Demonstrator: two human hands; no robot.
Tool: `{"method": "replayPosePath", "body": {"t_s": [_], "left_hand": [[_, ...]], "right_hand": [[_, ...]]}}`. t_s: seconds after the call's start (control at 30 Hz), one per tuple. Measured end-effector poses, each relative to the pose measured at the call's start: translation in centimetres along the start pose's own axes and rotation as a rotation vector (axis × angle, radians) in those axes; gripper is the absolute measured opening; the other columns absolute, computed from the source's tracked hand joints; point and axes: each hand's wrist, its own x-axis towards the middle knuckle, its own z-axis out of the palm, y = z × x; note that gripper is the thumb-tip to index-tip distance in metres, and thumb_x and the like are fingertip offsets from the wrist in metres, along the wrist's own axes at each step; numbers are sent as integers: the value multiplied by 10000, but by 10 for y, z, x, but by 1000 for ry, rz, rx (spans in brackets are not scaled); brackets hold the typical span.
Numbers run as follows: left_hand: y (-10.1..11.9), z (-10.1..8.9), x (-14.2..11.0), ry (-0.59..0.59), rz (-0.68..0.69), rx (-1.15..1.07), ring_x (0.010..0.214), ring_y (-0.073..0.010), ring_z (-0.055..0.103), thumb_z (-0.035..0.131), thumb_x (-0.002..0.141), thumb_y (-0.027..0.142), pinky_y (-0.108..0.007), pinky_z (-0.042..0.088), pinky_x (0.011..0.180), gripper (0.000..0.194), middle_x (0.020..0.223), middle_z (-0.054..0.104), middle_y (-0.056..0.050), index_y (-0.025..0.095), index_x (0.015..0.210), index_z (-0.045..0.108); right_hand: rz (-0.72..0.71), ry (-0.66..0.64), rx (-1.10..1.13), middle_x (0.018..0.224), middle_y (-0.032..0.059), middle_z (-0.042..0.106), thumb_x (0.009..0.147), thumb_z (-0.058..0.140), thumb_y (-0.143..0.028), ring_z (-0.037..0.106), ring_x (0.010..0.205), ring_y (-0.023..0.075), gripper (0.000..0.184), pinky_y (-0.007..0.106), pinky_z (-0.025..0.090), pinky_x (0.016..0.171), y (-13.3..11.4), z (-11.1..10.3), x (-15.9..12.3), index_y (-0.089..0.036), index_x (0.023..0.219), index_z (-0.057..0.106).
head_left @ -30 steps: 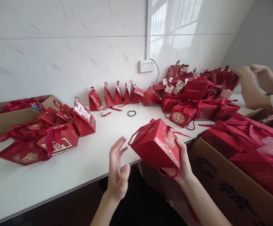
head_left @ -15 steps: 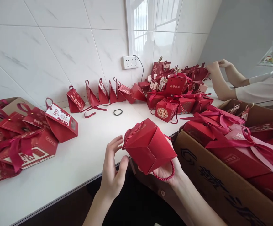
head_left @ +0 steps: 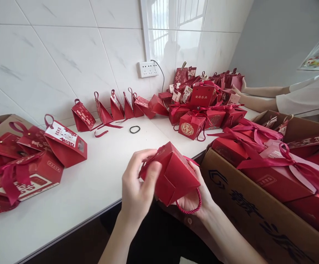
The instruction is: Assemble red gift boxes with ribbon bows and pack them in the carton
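Observation:
A small red gift box (head_left: 173, 174) with red cord handles sits tipped between both my hands, just past the white counter's (head_left: 99, 183) front edge. My right hand (head_left: 195, 200) cups it from below, and one cord loop hangs over the palm. My left hand (head_left: 138, 187) grips the box's left corner, thumb on its near face and fingers curled over the top by the other cord handle. The box's folded bottom faces me.
Red boxes and ribboned bags lie at the left (head_left: 38, 161), along the tiled wall (head_left: 115, 108) and piled at the back right (head_left: 203, 106). A black hair tie (head_left: 134, 129) lies on the counter. A cardboard carton (head_left: 258, 216) of red boxes stands right. Another person's arms (head_left: 263, 95) reach the far pile.
My left hand went from open beside the box to gripping its left corner. The box turned so its folded bottom faces me. The other person's hands dropped lower behind the far pile.

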Motion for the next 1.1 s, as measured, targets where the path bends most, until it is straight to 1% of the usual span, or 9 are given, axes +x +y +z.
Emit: {"method": "replayPosePath", "body": {"t_s": [0.1,0.27,0.4,0.47,0.57,0.73,0.83,0.97,1.1], "left_hand": [[-1,2,-1,-83,51,54,988,-215,618,675,784,445,-316,522,847,349,1036,661,-62,193,1023,640],[-4,-10,10,35,-253,-182,855,-205,648,400,942,393,-337,492,845,344,776,687,-46,176,842,648],[2,-18,22,-311,-369,-204,1111,-252,563,455,880,553,-348,454,919,437,1166,628,-71,196,1051,640],[9,-16,24,-465,-395,-222,1116,-252,555,418,870,613,-354,447,937,507,1166,623,-75,198,1066,635],[19,-10,24,-504,-364,-226,1054,-229,582,468,851,605,-350,448,943,457,1085,644,-53,215,1018,637],[30,5,13,-344,-126,-76,823,-133,609,570,873,331,-243,489,755,144,860,625,-4,204,827,622],[39,14,-4,-195,184,17,709,-107,572,584,865,170,-228,471,678,55,743,597,0,168,813,602],[49,24,-27,-125,629,95,704,-138,563,602,798,41,-306,469,709,121,728,621,-26,123,879,640],[46,22,-31,-118,635,76,709,-133,579,594,784,20,-315,497,742,169,745,629,-24,130,910,621]], "right_hand": [[-2,43,-46,798,39,702,841,446,-571,677,708,174,455,286,566,660,-2,-4,-1,-168,981,606],[-302,57,-418,803,68,703,658,614,-623,676,838,285,524,417,548,793,-7,-22,-10,-195,962,619],[-672,-60,-1021,999,112,662,687,601,-658,627,989,331,650,476,507,873,-22,-32,-27,-207,1152,545],[-932,-81,-1352,1120,117,597,696,657,-560,589,1053,318,698,461,495,898,-33,-31,-37,-226,1271,445],[-1213,-90,-1697,1254,133,457,658,720,-388,496,1167,315,820,457,467,941,-45,-24,-49,-239,1360,322],[-1322,-133,-1956,1305,159,383,619,802,-342,440,1223,322,949,446,479,933,-48,-22,-57,-231,1402,277],[-1416,-112,-1946,1328,174,370,627,812,-401,429,1233,347,980,494,471,940,-48,-27,-55,-229,1421,264],[-1509,-147,-1901,1336,179,378,784,683,-379,443,1231,337,770,527,466,943,-48,-29,-53,-224,1421,281],[-1533,-123,-1977,1347,197,362,793,676,-443,447,1234,341,802,525,484,927,-47,-26,-69,-205,1435,259]]}}
